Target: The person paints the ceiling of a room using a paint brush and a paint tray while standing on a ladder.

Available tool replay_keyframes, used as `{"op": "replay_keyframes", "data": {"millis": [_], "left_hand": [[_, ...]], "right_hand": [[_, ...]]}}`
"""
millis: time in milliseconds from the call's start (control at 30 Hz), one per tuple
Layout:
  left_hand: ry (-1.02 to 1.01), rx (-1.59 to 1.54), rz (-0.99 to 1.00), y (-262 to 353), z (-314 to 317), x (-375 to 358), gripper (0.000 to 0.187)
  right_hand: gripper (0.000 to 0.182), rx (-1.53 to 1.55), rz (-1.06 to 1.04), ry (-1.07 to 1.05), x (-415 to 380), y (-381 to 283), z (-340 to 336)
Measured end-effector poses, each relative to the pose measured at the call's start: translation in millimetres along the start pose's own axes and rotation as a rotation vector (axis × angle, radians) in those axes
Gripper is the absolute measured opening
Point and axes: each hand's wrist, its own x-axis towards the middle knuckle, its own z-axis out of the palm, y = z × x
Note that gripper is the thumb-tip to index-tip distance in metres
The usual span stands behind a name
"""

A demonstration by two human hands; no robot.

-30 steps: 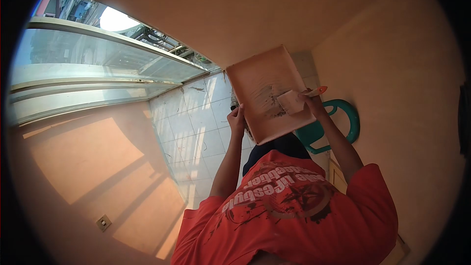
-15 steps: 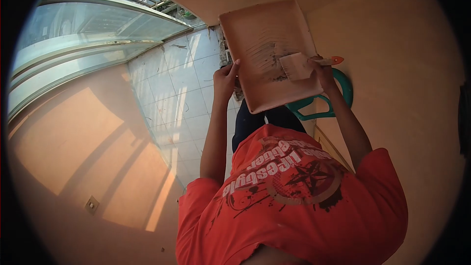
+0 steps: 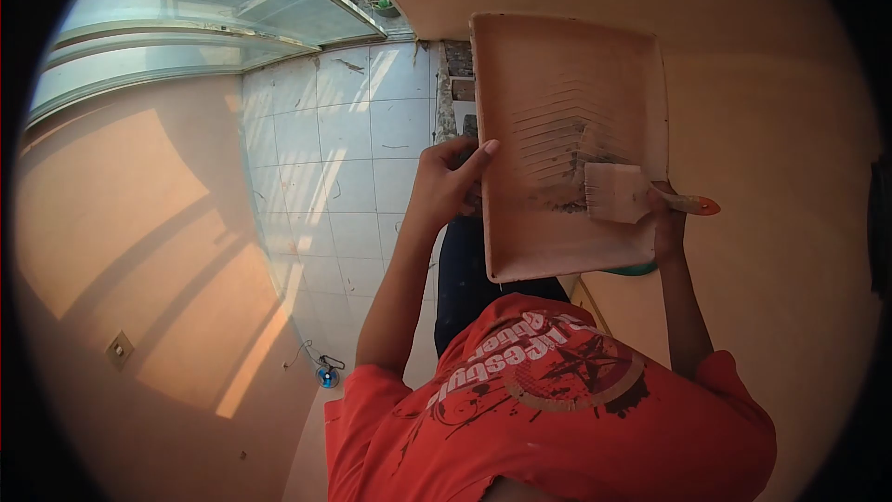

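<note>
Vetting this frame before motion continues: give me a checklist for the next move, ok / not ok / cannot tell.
1. Left grip on tray: ok, thumb over the rim.
2. Right grip on paintbrush: ok, at the handle.
3. Bristles within the tray's outline: ok.
4. Tray surface evenly coated: not ok, dark patches by the bristles.
5. Tray supported from below: cannot tell, underside hidden.
6. Paint load on bristles: cannot tell.

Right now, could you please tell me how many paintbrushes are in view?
1: a paintbrush, held in the right hand over the tray. The tray could hide others.
</note>
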Motion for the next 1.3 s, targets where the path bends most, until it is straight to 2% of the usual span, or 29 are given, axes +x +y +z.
{"op": "replay_keyframes", "data": {"millis": [100,233,300,433,500,667,733,833,1067,1300], "left_hand": [[0.032,0.049,0.101,-10.0,1.1,0.9,0.043],[0.097,0.048,0.152,-15.8,7.8,0.5,0.042],[0.114,0.017,0.191,-21.2,10.2,1.6,0.044],[0.209,0.023,0.245,-21.6,17.5,-3.6,0.046],[0.243,0.055,0.275,-29.4,17.4,-0.1,0.046],[0.382,0.041,0.444,-45.4,27.5,11.6,0.049],[0.437,0.090,0.425,-49.2,24.0,18.1,0.050],[0.437,0.072,0.439,-49.8,23.1,22.0,0.051],[0.433,0.072,0.481,-50.2,20.7,28.0,0.047],[0.451,0.110,0.440,-46.9,21.7,23.4,0.046]], "right_hand": [[0.028,0.020,-0.047,0.005,1.9,9.7,-2.8],[0.029,-0.022,-0.006,-0.013,-4.4,3.9,-8.2],[0.028,0.067,0.008,-0.053,-0.8,-4.1,-1.2],[0.024,0.029,-0.070,0.044,1.5,-3.8,9.3],[0.020,-0.015,-0.117,-0.015,-0.8,-13.8,13.2],[0.020,0.118,-0.202,-0.065,5.1,-8.6,22.4],[0.023,0.133,-0.239,-0.065,5.5,-8.4,26.0],[0.025,0.199,-0.230,-0.066,8.7,-4.3,30.4],[0.029,0.254,-0.371,-0.105,14.6,-4.2,33.9],[0.030,0.242,-0.307,-0.157,23.8,1.8,33.1]]}}
